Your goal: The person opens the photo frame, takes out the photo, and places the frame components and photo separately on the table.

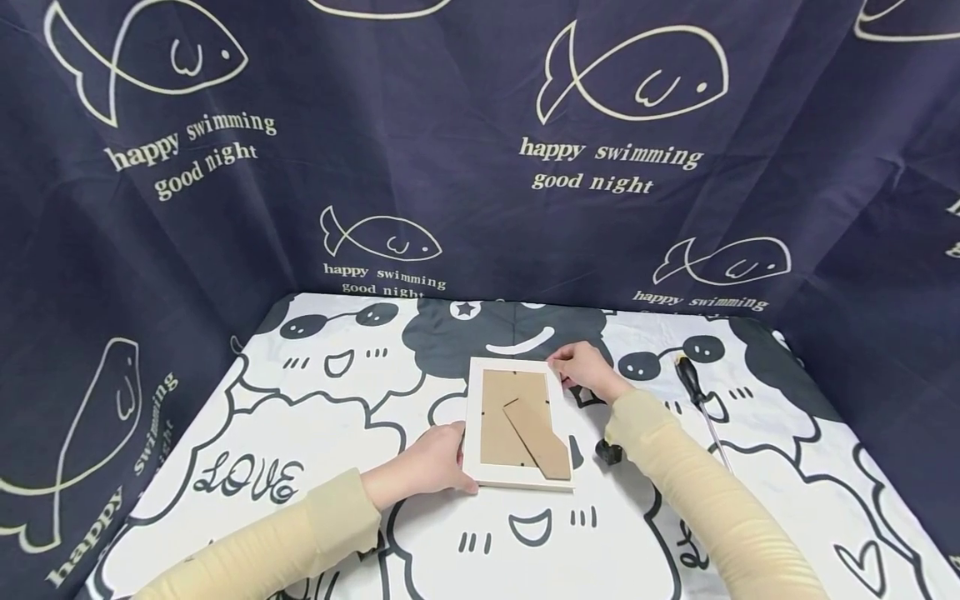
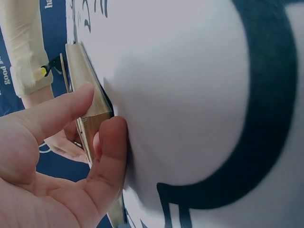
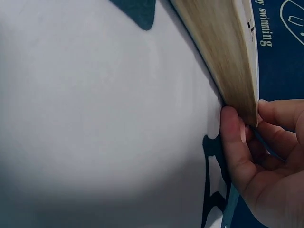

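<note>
A white picture frame (image 1: 474, 417) lies face down on the patterned cloth, its brown backing board (image 1: 498, 442) and cardboard easel stand (image 1: 551, 454) facing up. Small dark tabs sit along the inner edges. My left hand (image 1: 427, 462) holds the near left corner, thumb at the near edge and fingers along the left side. In the left wrist view, thumb and fingers bracket the frame's wood-coloured side (image 2: 88, 78). At the far right corner, my right hand (image 1: 588, 367) pinches the frame; its fingertips meet the wooden edge (image 3: 218, 52) in the right wrist view.
A screwdriver (image 1: 692, 382) with a black handle lies to the right, its shaft partly behind the right sleeve. Beside that sleeve is a small black object (image 1: 608, 452). A dark blue curtain (image 1: 480, 167) with fish prints hangs behind the cloth-covered table (image 1: 322, 433).
</note>
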`<state>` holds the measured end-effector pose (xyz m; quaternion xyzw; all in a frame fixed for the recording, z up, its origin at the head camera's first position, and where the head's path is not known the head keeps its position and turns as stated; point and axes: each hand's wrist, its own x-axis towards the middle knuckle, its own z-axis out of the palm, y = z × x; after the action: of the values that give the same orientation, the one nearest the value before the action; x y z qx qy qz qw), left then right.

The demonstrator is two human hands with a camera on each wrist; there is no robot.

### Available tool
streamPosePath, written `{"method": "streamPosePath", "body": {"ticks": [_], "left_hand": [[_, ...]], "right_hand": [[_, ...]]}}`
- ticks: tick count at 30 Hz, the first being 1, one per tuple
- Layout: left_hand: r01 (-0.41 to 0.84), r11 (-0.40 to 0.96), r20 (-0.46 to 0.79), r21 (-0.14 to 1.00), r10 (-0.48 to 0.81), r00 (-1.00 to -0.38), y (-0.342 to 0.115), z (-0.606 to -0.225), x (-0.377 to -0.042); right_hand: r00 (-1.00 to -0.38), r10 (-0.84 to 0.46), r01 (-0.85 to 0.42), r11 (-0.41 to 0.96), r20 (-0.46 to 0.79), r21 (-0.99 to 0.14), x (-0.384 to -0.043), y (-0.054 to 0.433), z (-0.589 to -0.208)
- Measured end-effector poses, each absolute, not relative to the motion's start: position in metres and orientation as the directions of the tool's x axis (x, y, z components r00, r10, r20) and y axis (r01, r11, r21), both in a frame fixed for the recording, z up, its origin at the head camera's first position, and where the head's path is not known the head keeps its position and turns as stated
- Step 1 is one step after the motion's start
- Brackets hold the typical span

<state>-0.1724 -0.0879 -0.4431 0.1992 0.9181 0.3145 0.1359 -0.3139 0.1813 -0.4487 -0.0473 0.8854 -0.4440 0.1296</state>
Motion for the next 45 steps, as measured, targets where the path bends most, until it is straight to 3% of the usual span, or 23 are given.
{"method": "streamPosePath", "body": {"ticks": [17, 25, 45], "left_hand": [[0.253, 0.680, -0.171, 0.688, 0.491, -0.854, -0.095, -0.443, -0.185], [0.256, 0.673, -0.191, 0.694, 0.514, -0.836, -0.099, -0.439, -0.191], [0.352, 0.659, -0.172, 0.665, 0.594, -0.786, -0.112, -0.437, -0.210]], "right_hand": [[-0.966, -0.129, 0.096, 0.622, -0.223, -0.777, -0.308, 0.186, -0.441], [-0.969, -0.153, 0.065, 0.599, -0.194, -0.798, -0.305, 0.190, -0.437], [-0.975, -0.086, 0.117, 0.589, -0.206, -0.799, -0.293, 0.199, -0.439]]}}
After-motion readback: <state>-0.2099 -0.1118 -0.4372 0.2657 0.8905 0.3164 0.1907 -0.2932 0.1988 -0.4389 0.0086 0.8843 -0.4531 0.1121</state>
